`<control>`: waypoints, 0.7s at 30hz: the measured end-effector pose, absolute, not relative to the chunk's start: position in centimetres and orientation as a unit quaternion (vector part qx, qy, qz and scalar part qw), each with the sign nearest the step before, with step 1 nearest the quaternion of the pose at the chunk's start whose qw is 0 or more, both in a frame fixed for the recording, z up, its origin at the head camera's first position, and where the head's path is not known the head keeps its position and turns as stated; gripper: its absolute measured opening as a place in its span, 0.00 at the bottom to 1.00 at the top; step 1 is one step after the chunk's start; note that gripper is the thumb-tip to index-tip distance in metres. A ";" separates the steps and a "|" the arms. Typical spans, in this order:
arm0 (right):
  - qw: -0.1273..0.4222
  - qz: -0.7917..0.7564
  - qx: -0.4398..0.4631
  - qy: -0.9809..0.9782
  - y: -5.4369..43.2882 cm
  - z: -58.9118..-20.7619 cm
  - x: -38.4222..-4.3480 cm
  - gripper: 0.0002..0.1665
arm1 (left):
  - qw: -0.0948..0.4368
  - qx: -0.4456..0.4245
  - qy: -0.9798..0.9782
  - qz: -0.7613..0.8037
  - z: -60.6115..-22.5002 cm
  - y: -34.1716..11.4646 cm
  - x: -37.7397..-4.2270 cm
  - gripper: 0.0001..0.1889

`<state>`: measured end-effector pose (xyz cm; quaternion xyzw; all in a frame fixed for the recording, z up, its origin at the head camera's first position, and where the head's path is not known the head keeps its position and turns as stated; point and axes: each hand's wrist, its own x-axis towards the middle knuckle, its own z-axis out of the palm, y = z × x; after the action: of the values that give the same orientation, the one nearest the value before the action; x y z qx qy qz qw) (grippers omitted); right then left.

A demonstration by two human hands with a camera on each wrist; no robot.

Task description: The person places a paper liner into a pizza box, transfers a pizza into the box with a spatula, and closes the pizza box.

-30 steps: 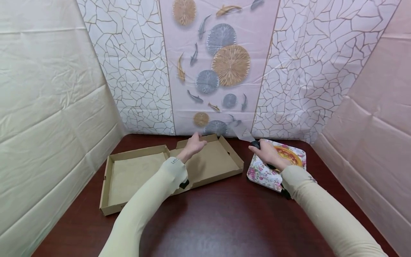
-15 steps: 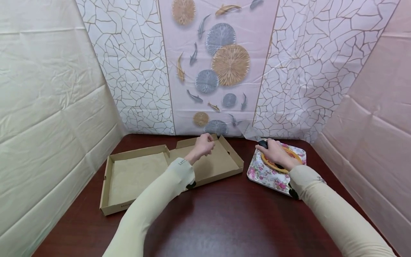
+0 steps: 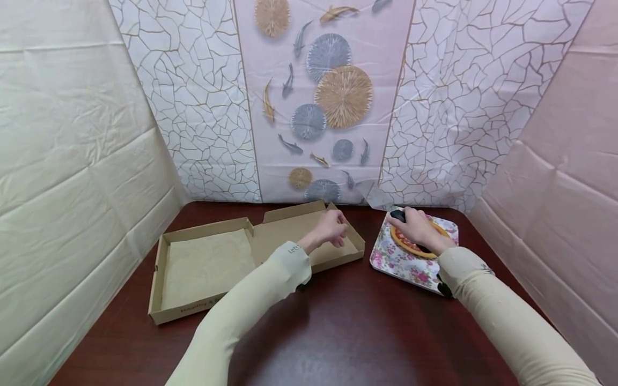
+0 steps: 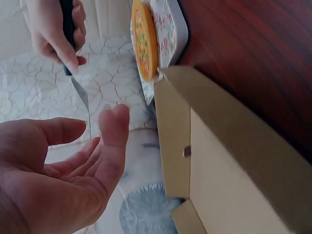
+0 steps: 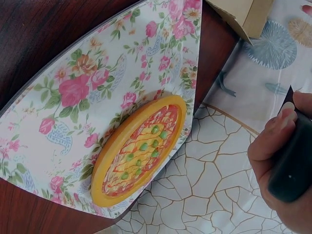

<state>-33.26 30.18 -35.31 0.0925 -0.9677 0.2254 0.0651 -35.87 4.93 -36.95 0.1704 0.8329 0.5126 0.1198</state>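
Observation:
Over the right half of an open cardboard pizza box [image 3: 285,236] hovers my left hand [image 3: 330,228], fingers loosely bent, holding nothing. In the left wrist view, a gap shows between its thumb and fingertips. My right hand [image 3: 418,228] grips the black handle of a spatula [image 4: 69,24], whose flat metal blade [image 3: 378,198] points toward the back wall. Below that hand, a toy-like pizza [image 5: 141,151] with an orange crust and green dots lies on a flowered tray [image 3: 401,271]. The right hand partly hides the pizza in the head view.
The box's left half [image 3: 207,268], lined with paper, lies flat at the table's left. Dark red-brown table [image 3: 347,321] stretches in front of box and tray. A patterned cloth wall [image 3: 309,161] rises behind the table, with pale cloth walls at both sides.
My left hand has moved right across the box, its fingers bending from outstretched to loosely curled. My right hand has shifted slightly right with the spatula, uncovering the pizza's left side.

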 end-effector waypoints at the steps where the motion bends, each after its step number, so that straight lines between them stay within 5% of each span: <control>1: 0.064 0.226 0.090 -0.968 30.2 -35.2 -33.2 0.22 | 0.124 0.174 0.834 0.509 -37.0 5.2 -35.7 0.04; 21: 0.055 0.214 0.077 -0.972 30.8 -34.9 -32.4 0.25 | 0.189 0.283 0.860 0.381 -39.0 8.9 -33.9 0.12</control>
<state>-32.44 30.85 -34.87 0.0768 -0.9722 0.2142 0.0548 -33.87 8.89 -39.00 0.2826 0.8598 0.3808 0.1892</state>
